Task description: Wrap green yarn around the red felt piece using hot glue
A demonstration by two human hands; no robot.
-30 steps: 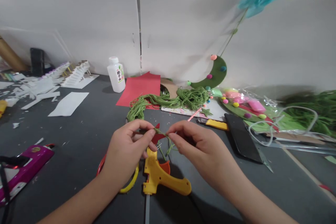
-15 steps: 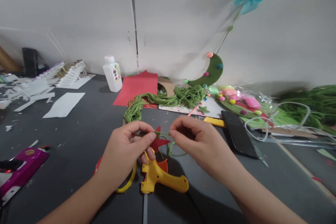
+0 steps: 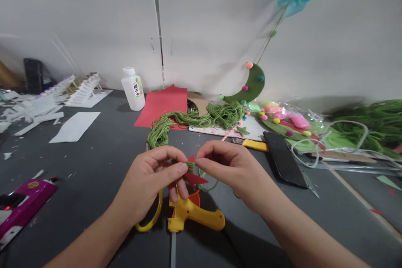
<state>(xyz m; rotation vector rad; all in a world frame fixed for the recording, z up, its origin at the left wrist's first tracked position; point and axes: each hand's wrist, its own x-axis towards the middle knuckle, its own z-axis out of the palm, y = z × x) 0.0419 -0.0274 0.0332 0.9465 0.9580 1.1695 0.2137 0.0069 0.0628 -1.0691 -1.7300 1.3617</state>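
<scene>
Between my fingertips is a piece of green yarn (image 3: 190,165), lying against a red pointed cutout (image 3: 195,179). My left hand (image 3: 160,171) pinches the yarn and the red piece from the left, its lower fingers curled beneath. From the right, my right hand (image 3: 221,163) pinches the yarn close to the left fingertips. A loose strand hangs down under the right fingers. Just below the hands lies a yellow glue gun (image 3: 196,214) with a glue stick out of its back end. A yellow ring-shaped handle (image 3: 153,222) shows beside my left wrist, partly hidden.
Behind the hands lie a green yarn skein (image 3: 224,115) and red paper (image 3: 166,104). A white bottle (image 3: 133,90) stands at the back. To the right are a black phone (image 3: 285,160), a yellow cutter (image 3: 255,145) and a white cable. A purple device (image 3: 28,209) sits at left.
My right hand has moved left, closer to my left fingertips, shortening the stretched yarn between them. The red piece has shifted slightly right and down.
</scene>
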